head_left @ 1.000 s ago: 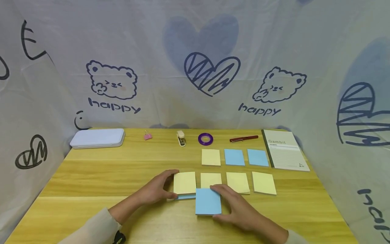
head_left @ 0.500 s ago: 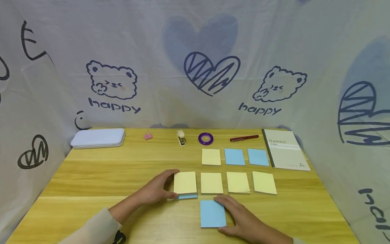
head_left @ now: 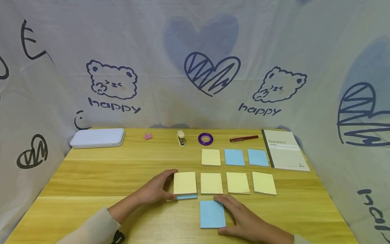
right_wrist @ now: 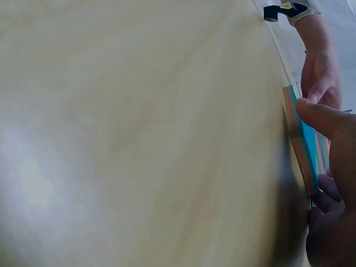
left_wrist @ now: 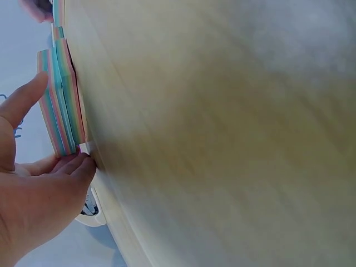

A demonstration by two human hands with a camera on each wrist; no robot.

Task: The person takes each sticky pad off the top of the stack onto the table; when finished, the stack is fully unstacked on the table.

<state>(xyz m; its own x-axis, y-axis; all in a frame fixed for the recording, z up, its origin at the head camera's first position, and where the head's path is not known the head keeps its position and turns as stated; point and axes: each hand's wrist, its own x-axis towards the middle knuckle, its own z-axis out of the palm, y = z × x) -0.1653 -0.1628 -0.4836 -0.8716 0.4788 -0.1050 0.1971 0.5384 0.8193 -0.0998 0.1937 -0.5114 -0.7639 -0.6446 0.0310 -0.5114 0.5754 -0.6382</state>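
In the head view my left hand [head_left: 153,190] grips a yellow-topped sticky note pad [head_left: 185,182] by its left side, fingers at the far edge and thumb at the near one. Below that pad a blue strip of another sticky note pad [head_left: 187,196] peeks out toward me. The left wrist view gives the striped edges of these stacked pads [left_wrist: 62,108] between thumb and fingers. Nearer and to the right, my right hand [head_left: 245,220] holds a blue-topped sticky note pad [head_left: 212,214] across its far and near edges. Its striped side [right_wrist: 300,139] faces the right wrist camera.
Three yellow pads [head_left: 237,183] continue the row rightward. Behind them lie a yellow pad [head_left: 211,157] and two blue pads [head_left: 234,157]. Along the back are a pencil case [head_left: 97,138], binder clip [head_left: 148,136], stapler [head_left: 181,138], purple tape roll [head_left: 199,139], pen [head_left: 244,139] and notebook [head_left: 285,150].
My right hand has drawn the blue pad toward me and slightly right, uncovering the yellow pad behind it; it has stayed put for the last half second. The left hand has hardly moved.
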